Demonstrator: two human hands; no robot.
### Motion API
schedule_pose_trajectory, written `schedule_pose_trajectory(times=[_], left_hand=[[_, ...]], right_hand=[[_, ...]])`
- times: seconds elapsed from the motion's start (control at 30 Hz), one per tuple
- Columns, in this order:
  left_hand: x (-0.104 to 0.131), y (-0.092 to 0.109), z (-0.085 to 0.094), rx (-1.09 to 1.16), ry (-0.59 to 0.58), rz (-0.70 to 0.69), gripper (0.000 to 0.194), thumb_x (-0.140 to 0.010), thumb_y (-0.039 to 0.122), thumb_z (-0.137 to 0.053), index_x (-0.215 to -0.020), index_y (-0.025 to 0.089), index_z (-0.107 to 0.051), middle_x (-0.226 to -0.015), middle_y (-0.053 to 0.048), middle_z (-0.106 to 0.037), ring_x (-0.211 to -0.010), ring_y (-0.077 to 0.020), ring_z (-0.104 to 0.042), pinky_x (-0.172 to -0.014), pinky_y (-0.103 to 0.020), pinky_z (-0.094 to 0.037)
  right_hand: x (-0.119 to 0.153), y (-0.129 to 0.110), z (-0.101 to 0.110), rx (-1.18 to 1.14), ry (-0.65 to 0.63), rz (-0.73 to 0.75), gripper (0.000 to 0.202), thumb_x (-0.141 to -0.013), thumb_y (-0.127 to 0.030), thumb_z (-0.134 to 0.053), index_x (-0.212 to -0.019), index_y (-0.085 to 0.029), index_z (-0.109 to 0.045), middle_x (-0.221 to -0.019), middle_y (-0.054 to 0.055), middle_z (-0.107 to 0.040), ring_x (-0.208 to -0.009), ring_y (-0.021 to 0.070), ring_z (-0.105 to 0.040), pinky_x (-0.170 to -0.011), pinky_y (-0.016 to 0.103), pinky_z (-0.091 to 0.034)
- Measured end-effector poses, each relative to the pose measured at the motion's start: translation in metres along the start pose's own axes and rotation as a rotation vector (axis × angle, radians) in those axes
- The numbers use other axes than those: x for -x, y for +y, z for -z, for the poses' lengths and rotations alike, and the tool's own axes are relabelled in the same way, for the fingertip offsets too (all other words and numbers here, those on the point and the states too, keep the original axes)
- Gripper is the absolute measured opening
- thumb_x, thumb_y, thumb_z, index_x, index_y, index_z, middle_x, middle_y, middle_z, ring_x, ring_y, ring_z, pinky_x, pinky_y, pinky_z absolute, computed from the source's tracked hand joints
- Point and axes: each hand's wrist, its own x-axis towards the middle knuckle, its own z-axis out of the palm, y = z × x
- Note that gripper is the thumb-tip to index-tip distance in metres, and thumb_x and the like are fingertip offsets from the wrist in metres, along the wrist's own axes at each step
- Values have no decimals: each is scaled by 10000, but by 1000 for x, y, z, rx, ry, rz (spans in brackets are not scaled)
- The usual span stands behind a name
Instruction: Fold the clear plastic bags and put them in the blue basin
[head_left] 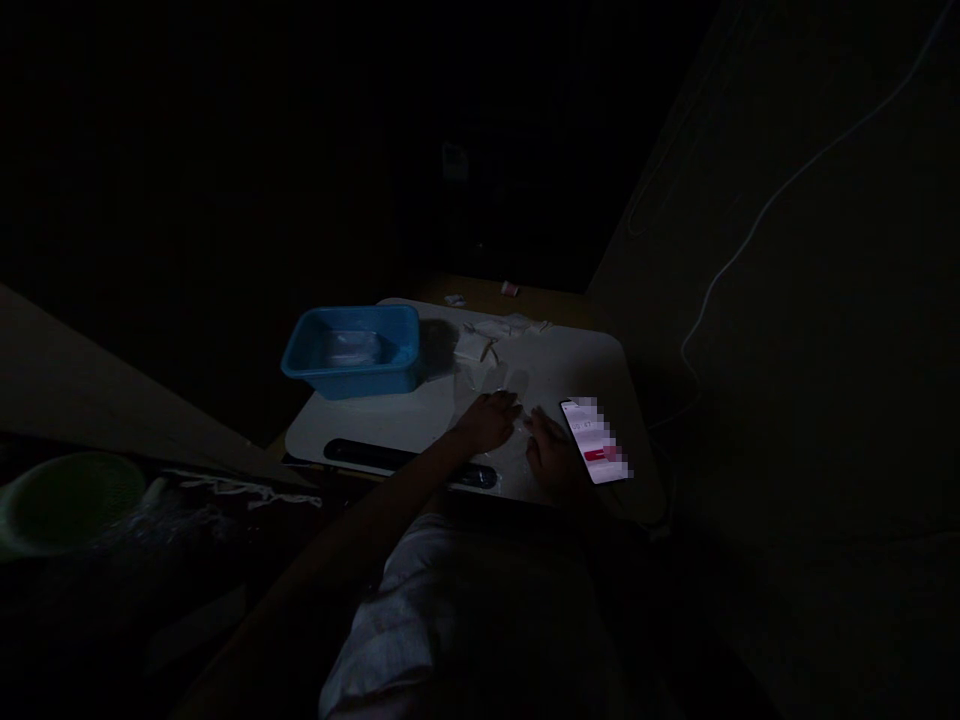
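Observation:
In the dim light, my left hand lies flat on a thin clear plastic sheet or bag on a small white table. Its fingers are stretched out over the plastic. My right hand is close beside it, with fingers pointing at the left fingertips and the thumb apart; it seems to touch the plastic's right part. A lit phone lies just right of my right hand. Beyond the hands are crumpled clear plastic and a small pale packet-like piece.
A blue plastic basin stands at the table's left, with something pale and clear inside. A dark slot runs along the near edge. A green round container is at the lower left. A white cable hangs along the right wall.

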Motion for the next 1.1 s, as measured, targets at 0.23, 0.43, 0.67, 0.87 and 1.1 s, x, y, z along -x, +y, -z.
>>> schedule_pose_trajectory(times=[0.23,0.43,0.67,0.87,1.1], left_hand=[[-1,5,-2,19,21,38,425,-830,244,-443,-1234,117,-476,-1335,-158,-420,-1218,-290,-380,-937,-425,-354],[0,10,-7,6,34,68,442,-845,262,-423,-1252,93,-457,-1337,-174,-412,-1212,-310,-384,-940,-437,-347],[6,10,-18,5,46,76,478,-906,369,-335,-1314,123,-375,-1407,-164,-311,-1303,-279,-270,-1038,-493,-190],[8,10,-16,-9,18,74,513,-913,421,-295,-1340,139,-336,-1426,-146,-275,-1319,-279,-230,-1042,-513,-165],[9,12,-15,-35,4,90,536,-910,453,-273,-1354,155,-317,-1433,-131,-267,-1326,-274,-212,-1044,-513,-153]], right_hand=[[4,4,-8,-17,21,-26,586,-827,-186,-368,-1381,-92,-204,-1181,157,-574,-1146,260,-474,-920,453,-433],[8,5,-8,-25,38,-22,549,-830,-188,-361,-1358,-78,-259,-1184,175,-563,-1150,258,-476,-907,443,-450],[4,9,-2,-57,128,-30,482,-797,-134,-362,-1277,-126,-411,-1228,133,-536,-1205,240,-422,-975,465,-390],[-1,9,-1,-27,21,-4,398,-827,-172,-363,-1192,-110,-508,-1219,144,-544,-1174,243,-453,-977,445,-390],[-7,11,0,-31,50,1,428,-820,-161,-372,-1236,-128,-468,-1186,113,-576,-1179,238,-449,-981,436,-385]])
